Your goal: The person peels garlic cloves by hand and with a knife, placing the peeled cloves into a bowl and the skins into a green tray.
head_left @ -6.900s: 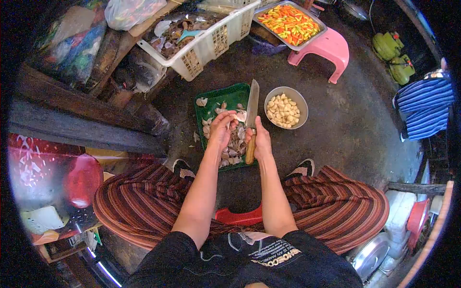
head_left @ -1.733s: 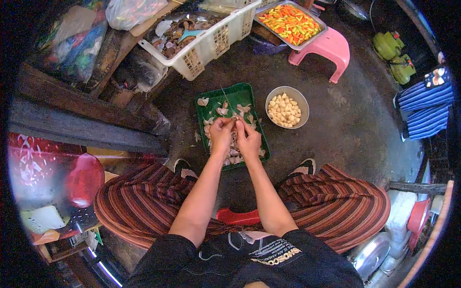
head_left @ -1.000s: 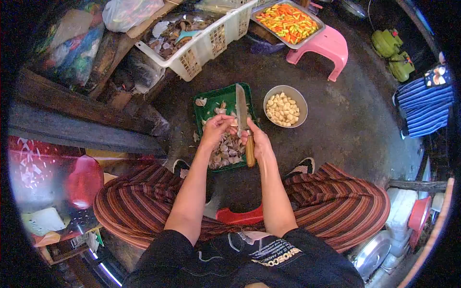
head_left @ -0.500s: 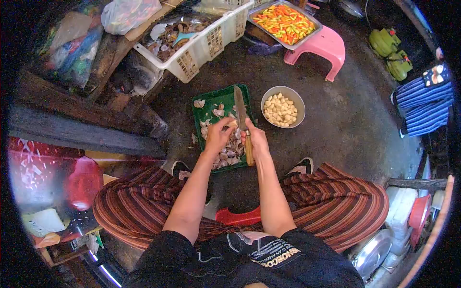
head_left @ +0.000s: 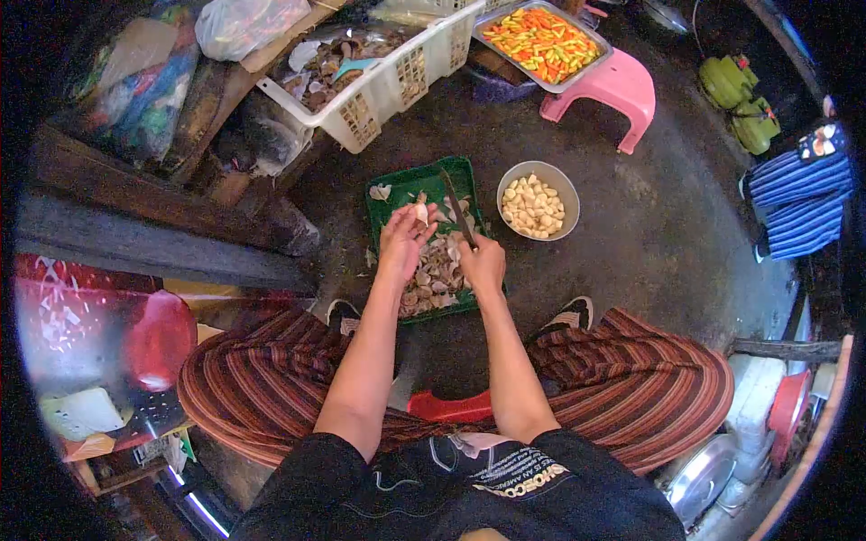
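Observation:
My left hand (head_left: pixel 403 245) is turned palm up above the green tray (head_left: pixel 381 171), with a garlic clove (head_left: pixel 421 214) held at its fingertips. Closed around the handle of a knife (head_left: pixel 458 209), my right hand (head_left: pixel 483 264) keeps the blade pointing away from me over the tray. The handle is mostly covered by that hand. Garlic cloves and papery skins (head_left: pixel 435 281) lie in a heap on the tray beneath both hands. Right of the tray stands a round metal bowl (head_left: pixel 572 193) of peeled garlic cloves (head_left: pixel 532 206).
A white plastic crate (head_left: pixel 359 123) with scraps stands at upper left. A metal tray (head_left: pixel 568 83) of cut orange and yellow-green chillies sits by a pink stool (head_left: pixel 622 86). Green gas cylinders (head_left: pixel 753 126) and another person's striped trousers (head_left: pixel 798 194) are at right.
My left hand has turned palm up and opened out a little, showing the clove. My right hand has rotated the knife, so its blade appears narrower and its handle is now covered.

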